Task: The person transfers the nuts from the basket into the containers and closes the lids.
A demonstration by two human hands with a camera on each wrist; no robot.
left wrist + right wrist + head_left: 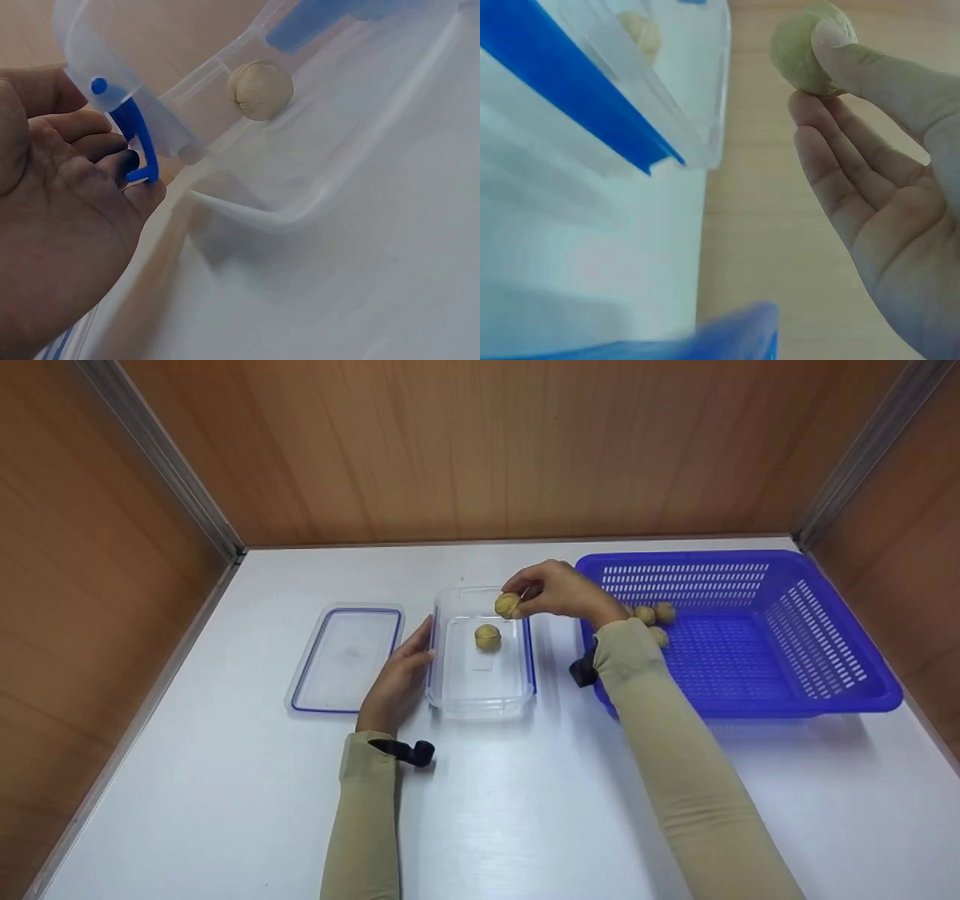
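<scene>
Head view: nearest, the left hand (395, 679) lies with straight fingers against the left wall of the clear container (480, 699), whose lid (346, 657) sits just beside it on the white table (525, 802) — bare tabletop in front. Farther back, the right hand (559, 591) pinches a walnut (508, 604) above the container's far right edge, over a second walnut (487, 637) inside. Right of it stands the blue basket (817, 660), more walnuts (654, 615) at its near-left side.

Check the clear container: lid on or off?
Off. The lid lies flat on the table beside the clear container, which is open-topped with one walnut inside.
</scene>
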